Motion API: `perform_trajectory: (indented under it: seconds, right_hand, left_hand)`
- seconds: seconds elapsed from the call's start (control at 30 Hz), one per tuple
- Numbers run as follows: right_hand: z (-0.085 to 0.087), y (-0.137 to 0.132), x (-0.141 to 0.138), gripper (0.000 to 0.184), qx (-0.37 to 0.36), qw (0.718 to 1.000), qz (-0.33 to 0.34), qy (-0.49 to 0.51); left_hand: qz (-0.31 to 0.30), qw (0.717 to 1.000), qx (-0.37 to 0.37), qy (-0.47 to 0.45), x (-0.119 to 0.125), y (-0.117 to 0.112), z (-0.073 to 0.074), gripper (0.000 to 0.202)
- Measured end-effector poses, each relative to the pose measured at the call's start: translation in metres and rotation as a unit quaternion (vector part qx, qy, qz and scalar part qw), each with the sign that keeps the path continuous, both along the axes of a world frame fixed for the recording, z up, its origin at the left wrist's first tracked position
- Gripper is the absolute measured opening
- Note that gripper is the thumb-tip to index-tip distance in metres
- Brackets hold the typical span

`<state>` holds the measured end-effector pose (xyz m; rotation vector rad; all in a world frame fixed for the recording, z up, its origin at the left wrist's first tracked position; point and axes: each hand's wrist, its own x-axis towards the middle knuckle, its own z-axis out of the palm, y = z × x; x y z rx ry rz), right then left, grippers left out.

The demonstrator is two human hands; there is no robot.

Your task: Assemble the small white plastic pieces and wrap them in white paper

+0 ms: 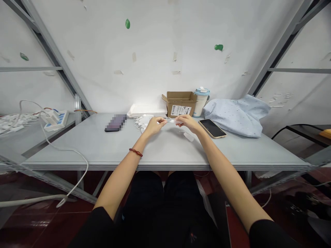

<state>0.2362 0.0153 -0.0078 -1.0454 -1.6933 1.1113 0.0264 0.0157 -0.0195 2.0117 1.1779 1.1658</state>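
My left hand (pixel 156 126) is closed in a pinch on one end of a thin white cord (pixel 169 119). At the other end, my right hand (pixel 186 122) pinches the cord by a small white piece; its fingers partly hide that piece. Both hands are just above the table. Below my right hand lies a flat white tag (pixel 188 137) with a thin cord of its own. Beside my left hand, a tangled pile of white corded pieces (pixel 143 121) rests on the table, partly covered by the hand.
Along the back of the grey table (pixel 165 151) stand a white stack (pixel 147 110), an open cardboard box (pixel 181 100) and a lidded cup (pixel 200 103). A phone (pixel 212 128) and pale blue cloth (pixel 235 115) lie right; another phone (pixel 115 123) lies left. A white cable (pixel 69 150) hangs at left.
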Motion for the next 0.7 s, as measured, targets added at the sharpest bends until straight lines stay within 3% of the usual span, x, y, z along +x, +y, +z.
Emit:
perform_trajectory:
  seconds: [0.7]
  right_hand:
    - [-0.0018, -0.0002, -0.0031, 0.018, 0.001, 1.000, 0.006, 0.001]
  left_hand:
    - [-0.009, 1.000, -0.005, -0.008, 0.0011, -0.0017, -0.0005, 0.029]
